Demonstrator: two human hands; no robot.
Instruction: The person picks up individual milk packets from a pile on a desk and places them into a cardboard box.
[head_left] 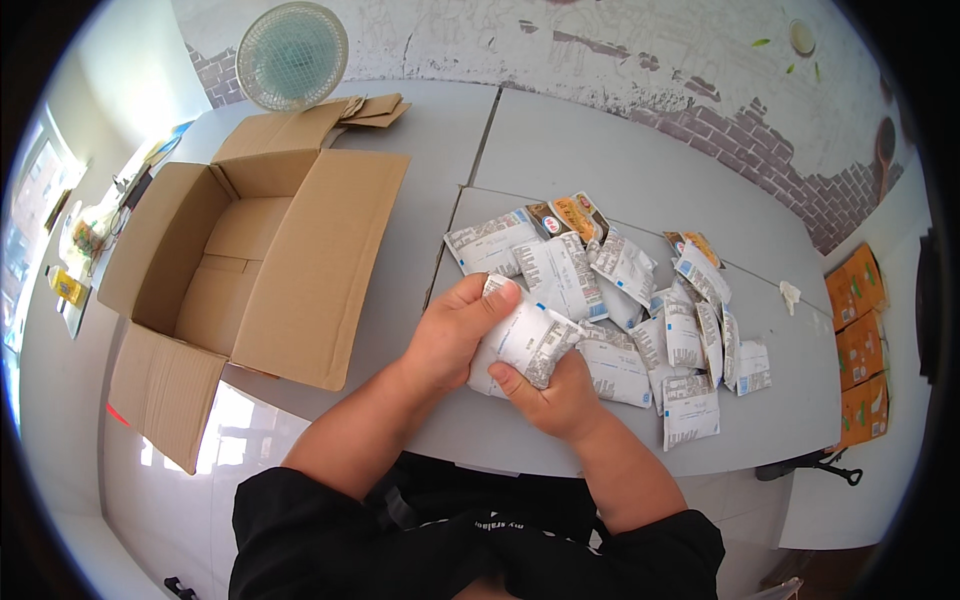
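White packet (522,342) is clamped between left hand (452,332) and right hand (558,400), gripped from both sides, presumably for steadiness.

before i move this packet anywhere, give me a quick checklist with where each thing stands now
1. Grip on the white packet: ok, left hand and right hand both hold it.
2. Cardboard box open: ok, its flaps are spread outward.
3. Box fully supported by the table: cannot tell, its near flap juts past the table's edge and its underside is hidden.
4. Loose packets neatly lined up: not ok, they overlap at mixed angles.
5. Held packet sealed all round: cannot tell, the hands cover part of it.
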